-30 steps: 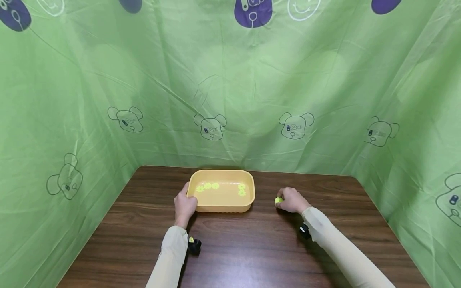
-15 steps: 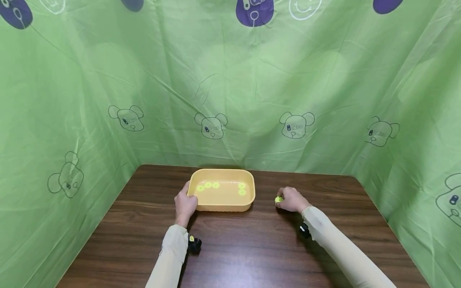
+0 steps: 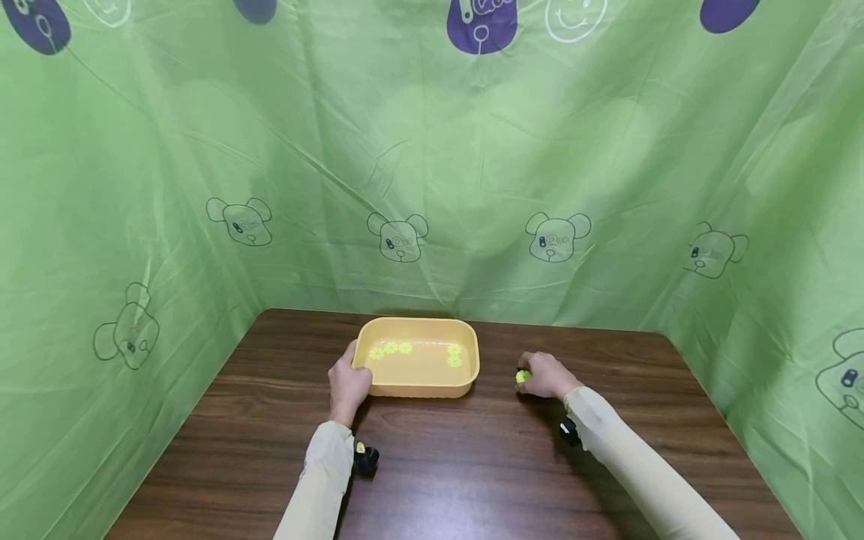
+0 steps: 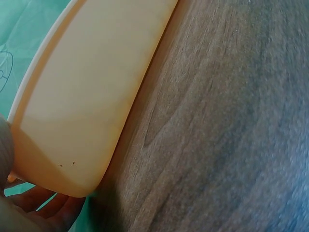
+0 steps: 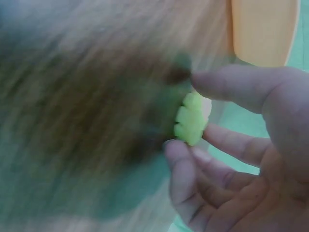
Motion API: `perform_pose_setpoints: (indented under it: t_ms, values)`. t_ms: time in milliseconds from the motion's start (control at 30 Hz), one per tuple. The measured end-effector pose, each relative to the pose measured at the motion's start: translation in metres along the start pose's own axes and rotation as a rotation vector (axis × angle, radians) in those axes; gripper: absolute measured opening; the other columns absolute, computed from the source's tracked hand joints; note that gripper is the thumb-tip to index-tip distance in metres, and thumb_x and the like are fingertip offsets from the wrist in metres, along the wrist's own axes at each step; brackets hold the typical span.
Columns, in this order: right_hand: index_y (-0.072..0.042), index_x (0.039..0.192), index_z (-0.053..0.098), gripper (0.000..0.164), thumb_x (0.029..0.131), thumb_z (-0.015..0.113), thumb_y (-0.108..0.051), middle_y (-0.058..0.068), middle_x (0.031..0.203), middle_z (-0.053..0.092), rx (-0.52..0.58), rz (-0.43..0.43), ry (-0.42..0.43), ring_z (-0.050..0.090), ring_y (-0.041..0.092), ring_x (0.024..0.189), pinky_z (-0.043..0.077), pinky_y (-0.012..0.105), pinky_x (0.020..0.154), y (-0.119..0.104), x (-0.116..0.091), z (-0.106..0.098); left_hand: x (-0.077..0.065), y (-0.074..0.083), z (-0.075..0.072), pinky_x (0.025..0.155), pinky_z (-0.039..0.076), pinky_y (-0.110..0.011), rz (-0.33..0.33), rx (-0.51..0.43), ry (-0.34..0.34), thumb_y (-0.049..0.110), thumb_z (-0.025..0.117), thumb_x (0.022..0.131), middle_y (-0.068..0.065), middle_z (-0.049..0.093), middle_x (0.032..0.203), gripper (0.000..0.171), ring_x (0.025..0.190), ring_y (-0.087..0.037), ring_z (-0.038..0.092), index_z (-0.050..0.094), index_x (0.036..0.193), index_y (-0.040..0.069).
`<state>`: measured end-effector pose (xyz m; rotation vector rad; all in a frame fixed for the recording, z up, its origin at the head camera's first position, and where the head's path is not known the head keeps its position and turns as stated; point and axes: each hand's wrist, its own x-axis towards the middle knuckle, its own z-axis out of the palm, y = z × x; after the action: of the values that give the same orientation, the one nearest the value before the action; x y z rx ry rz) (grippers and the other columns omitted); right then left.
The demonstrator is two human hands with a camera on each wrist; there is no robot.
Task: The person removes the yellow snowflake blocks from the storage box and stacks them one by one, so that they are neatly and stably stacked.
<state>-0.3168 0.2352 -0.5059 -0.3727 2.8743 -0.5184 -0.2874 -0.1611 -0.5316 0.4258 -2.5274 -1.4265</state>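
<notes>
A shallow yellow-orange plastic basin [image 3: 418, 391] sits toward the back of the table. My left hand [image 3: 349, 382] grips its left front corner, thumb over the rim; in the left wrist view the fingers [image 4: 50, 210] curl at the outer wall. Three small yellow-green flower shapes [image 3: 391, 348] lie in the basin's left part and two more flower shapes [image 3: 454, 355] in its right part. To the right of the basin, my right hand [image 3: 545, 374] pinches a yellow-green flower-shaped piece [image 5: 192, 119] between thumb and fingertips, low over the table.
The brown wood-grain table [image 3: 445, 465] reaches back to a green curtain [image 3: 466, 150] printed with bear faces, which also hangs along both sides. A black wrist camera [image 3: 366, 459] is strapped on the left wrist and another camera [image 3: 569, 431] on the right.
Both hands and the basin keep their places. The head view has shifted very slightly.
</notes>
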Motion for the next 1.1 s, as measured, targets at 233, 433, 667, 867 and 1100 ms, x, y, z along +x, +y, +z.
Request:
perform_pose_setpoints:
  t_ms: [233,433,667,867,1100]
  values:
    - [-0.001,0.143,0.051,0.074,0.082,0.078,-0.032,0.029,0.142,0.051,-0.057,0.089,-0.023,0.053,0.046,0.126,0.047,0.059,0.098,-0.026,0.002,-0.019,-0.001,0.001,-0.001,0.098,0.047,-0.052,-0.001,0.003,0.003,0.002,0.051,0.08,-0.02,0.058,0.143,0.071,0.12,-0.038,0.056,0.051,0.15,0.017]
    - [-0.005,0.136,0.057,0.057,0.09,0.069,-0.036,0.021,0.131,0.062,-0.03,-0.004,0.157,0.061,0.04,0.116,0.051,0.056,0.092,-0.067,0.024,-0.039,0.0,0.0,-0.004,0.098,0.047,-0.052,0.004,0.012,0.006,0.003,0.051,0.081,-0.02,0.057,0.144,0.071,0.121,-0.038,0.056,0.05,0.151,0.018]
    - [-0.007,0.115,0.07,0.035,0.092,0.069,-0.033,0.012,0.105,0.071,0.188,-0.07,0.273,0.064,0.027,0.095,0.053,0.045,0.084,-0.126,0.065,-0.04,0.001,0.001,-0.009,0.095,0.048,-0.05,-0.001,0.019,-0.001,0.004,0.051,0.082,-0.022,0.057,0.144,0.071,0.117,-0.037,0.056,0.049,0.152,0.017]
    - [-0.009,0.11,0.072,0.029,0.094,0.069,-0.034,0.008,0.107,0.072,0.316,-0.038,0.2,0.065,0.024,0.096,0.054,0.042,0.085,-0.154,0.087,-0.022,-0.002,0.001,-0.004,0.094,0.048,-0.051,-0.003,0.023,0.005,0.004,0.052,0.081,-0.021,0.06,0.141,0.07,0.113,-0.038,0.058,0.052,0.15,0.018]
    - [-0.008,0.087,0.07,0.008,0.086,0.074,-0.015,0.001,0.081,0.062,0.144,-0.034,0.011,0.052,0.015,0.069,0.047,0.032,0.064,-0.161,0.093,-0.009,-0.003,0.001,0.002,0.093,0.049,-0.051,0.021,0.005,0.028,0.003,0.053,0.079,-0.02,0.063,0.138,0.07,0.111,-0.038,0.059,0.055,0.147,0.018]
